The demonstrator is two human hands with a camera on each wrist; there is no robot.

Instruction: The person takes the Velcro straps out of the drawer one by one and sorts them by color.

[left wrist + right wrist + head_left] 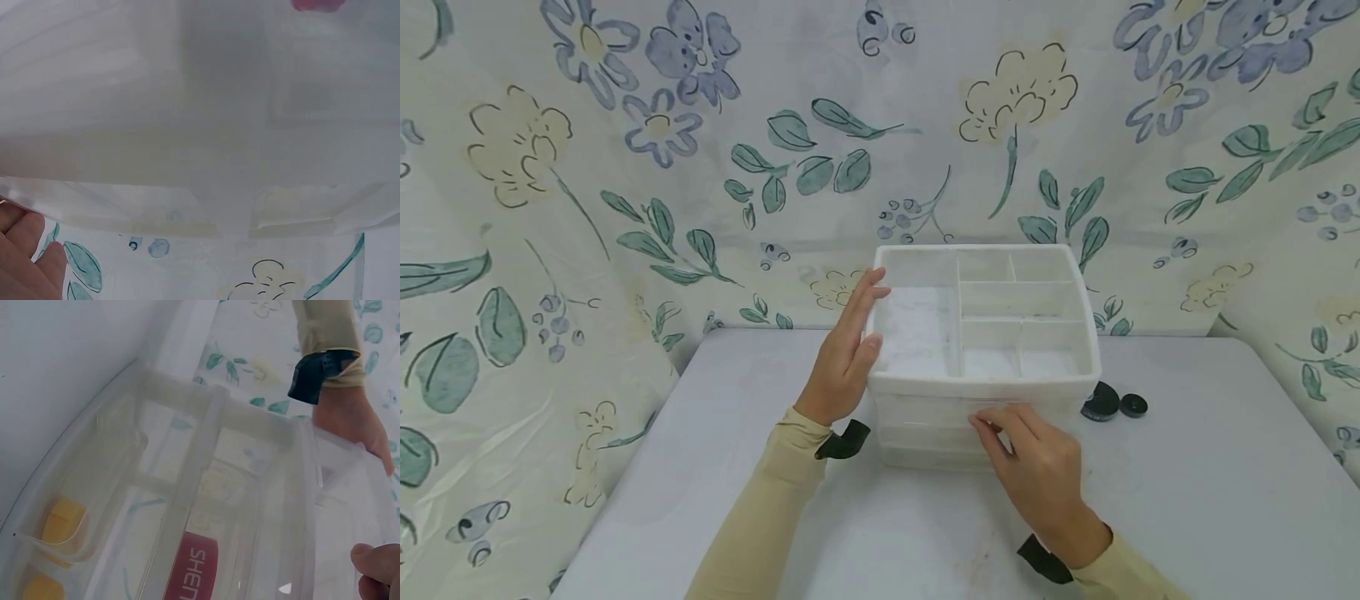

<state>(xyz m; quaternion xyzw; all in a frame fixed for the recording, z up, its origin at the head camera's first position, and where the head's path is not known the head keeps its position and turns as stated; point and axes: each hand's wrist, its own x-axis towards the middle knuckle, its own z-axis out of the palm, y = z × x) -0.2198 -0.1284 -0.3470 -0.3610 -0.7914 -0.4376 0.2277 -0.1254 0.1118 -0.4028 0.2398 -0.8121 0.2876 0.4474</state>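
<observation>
A white plastic drawer organizer [917,408] stands on the table, its top divided into several compartments. My left hand [842,358] lies along its left side, fingers fairly straight and fingertips at the top rim. In the left wrist view, the organizer's pale wall [219,137] fills most of the picture, with the left fingers [31,250] at the lower left edge. At the front, my right hand [1037,458] pinches the upper drawer's front edge between thumb and curled fingers. The right wrist view shows the clear drawers [250,469] and a red label [192,565].
Two black round objects, a larger one [1101,402] and a smaller one [1133,406], lie right of the organizer. Yellow pieces [64,520] show through the clear plastic in the right wrist view. Behind the white table [700,500] hangs a flowered cloth [820,67].
</observation>
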